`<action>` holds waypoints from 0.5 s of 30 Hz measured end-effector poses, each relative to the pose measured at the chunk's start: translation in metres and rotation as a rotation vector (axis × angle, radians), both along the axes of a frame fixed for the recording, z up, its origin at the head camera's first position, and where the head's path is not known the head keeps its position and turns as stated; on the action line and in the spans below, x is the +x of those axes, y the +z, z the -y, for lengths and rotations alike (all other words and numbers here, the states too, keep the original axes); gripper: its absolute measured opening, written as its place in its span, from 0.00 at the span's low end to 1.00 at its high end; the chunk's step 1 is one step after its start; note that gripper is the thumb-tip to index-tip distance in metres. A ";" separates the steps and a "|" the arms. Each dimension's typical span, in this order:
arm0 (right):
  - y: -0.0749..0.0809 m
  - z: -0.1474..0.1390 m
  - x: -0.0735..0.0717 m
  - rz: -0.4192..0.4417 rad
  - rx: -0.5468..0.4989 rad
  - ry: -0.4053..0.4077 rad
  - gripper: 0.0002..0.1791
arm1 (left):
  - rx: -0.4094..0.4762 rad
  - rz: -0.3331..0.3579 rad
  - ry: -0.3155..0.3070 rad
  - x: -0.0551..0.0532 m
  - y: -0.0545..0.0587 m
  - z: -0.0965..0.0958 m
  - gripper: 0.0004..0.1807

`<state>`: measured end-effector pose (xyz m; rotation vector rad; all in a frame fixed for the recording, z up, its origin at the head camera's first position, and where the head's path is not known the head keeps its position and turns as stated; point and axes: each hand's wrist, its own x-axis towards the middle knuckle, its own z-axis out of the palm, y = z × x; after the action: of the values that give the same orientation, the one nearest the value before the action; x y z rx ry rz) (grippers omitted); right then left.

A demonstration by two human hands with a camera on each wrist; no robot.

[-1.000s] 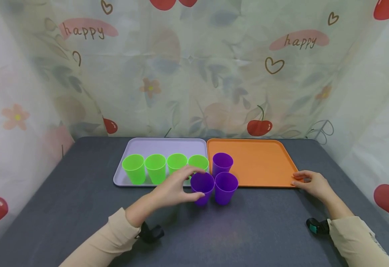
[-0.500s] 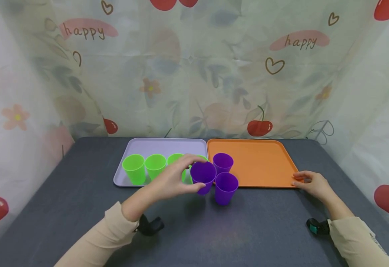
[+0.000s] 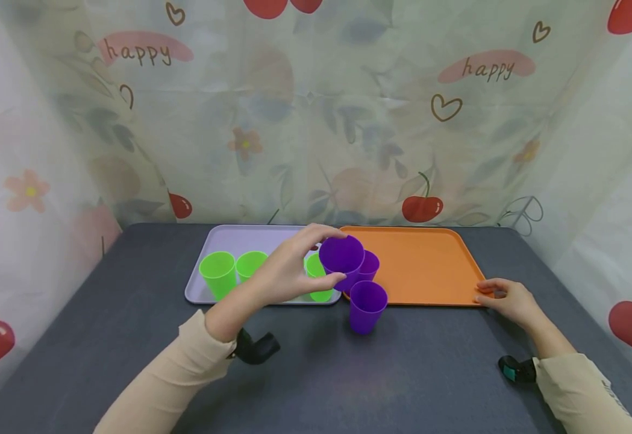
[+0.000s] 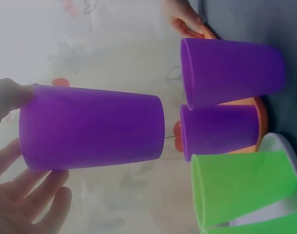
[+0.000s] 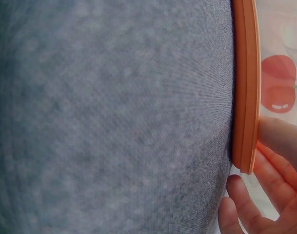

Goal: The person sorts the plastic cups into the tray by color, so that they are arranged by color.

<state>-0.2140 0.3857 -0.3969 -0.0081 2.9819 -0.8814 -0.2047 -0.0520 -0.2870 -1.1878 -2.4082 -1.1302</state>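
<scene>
My left hand (image 3: 285, 271) holds a purple cup (image 3: 343, 259) near its rim, thumb on the near side and fingers on the far side. In the left wrist view this cup (image 4: 94, 127) hangs apart from the others. Behind it, partly hidden, a second purple cup (image 3: 372, 265) stands at the left end of the orange tray (image 3: 419, 262). A third purple cup (image 3: 368, 307) stands upright on the table just in front of the trays. My right hand (image 3: 513, 301) grips the orange tray's near right corner; the right wrist view shows thumb and fingers at its rim (image 5: 247, 87).
Left of the orange tray lies a lavender tray (image 3: 256, 234) bearing a row of green cups (image 3: 219, 276), some hidden behind my left hand. The dark cloth-covered table (image 3: 316, 374) stretches in front. A patterned curtain (image 3: 316, 120) hangs behind the table.
My left hand has lifted the purple cup off the table and moved it up, forward and slightly right, over the trays' near edge. My right hand stays at the tray corner.
</scene>
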 end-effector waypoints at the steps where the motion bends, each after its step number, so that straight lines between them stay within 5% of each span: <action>1: 0.000 0.000 0.000 0.000 0.001 0.000 0.27 | 0.003 0.000 0.000 -0.001 0.001 -0.001 0.28; 15: -0.001 0.000 0.000 -0.015 -0.015 0.005 0.26 | 0.064 0.004 -0.021 -0.013 0.007 -0.022 0.26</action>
<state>-0.2136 0.3856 -0.3975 -0.0228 2.9875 -0.9066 -0.2180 -0.0304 -0.2802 -1.1938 -2.3492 -1.2082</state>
